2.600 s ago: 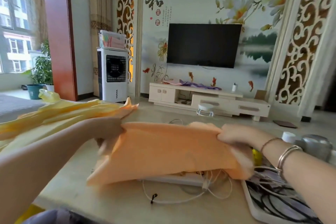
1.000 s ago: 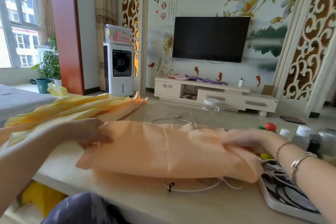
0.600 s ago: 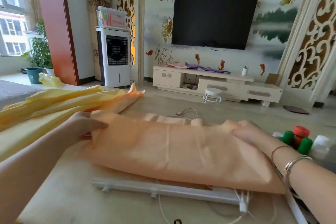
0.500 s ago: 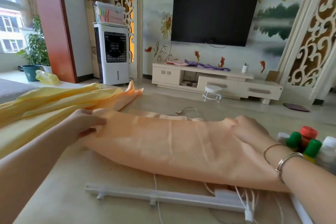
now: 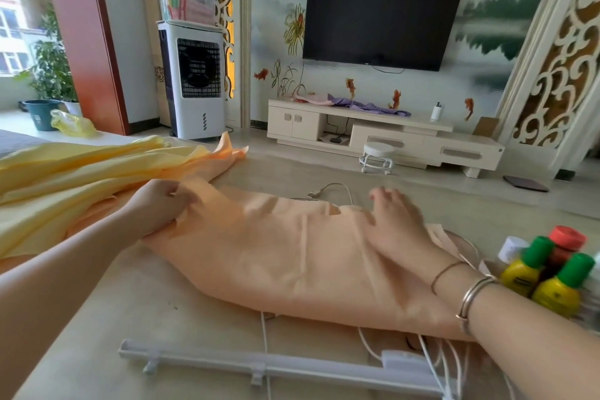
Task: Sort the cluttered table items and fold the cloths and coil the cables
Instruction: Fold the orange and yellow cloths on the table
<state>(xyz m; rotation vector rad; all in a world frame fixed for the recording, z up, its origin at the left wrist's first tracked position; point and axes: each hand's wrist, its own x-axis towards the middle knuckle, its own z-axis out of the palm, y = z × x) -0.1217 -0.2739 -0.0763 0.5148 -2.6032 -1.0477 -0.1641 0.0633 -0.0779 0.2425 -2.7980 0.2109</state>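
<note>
A folded peach cloth lies across the middle of the beige table. My left hand pinches its far left corner with curled fingers. My right hand lies flat on the cloth's right part, fingers straight and pointing away from me. A heap of yellow cloth is spread at the table's left. White cables poke out from under the peach cloth's near right edge, and another cable end shows behind it.
A long white plastic bar lies near the table's front edge. Bottles with green and red caps stand at the right edge. Beyond the table are a stool, a TV cabinet and an air cooler.
The cloth has gone from held up between both hands to lying folded on the table. My right hand has let go of its edge and now rests flat on it.
</note>
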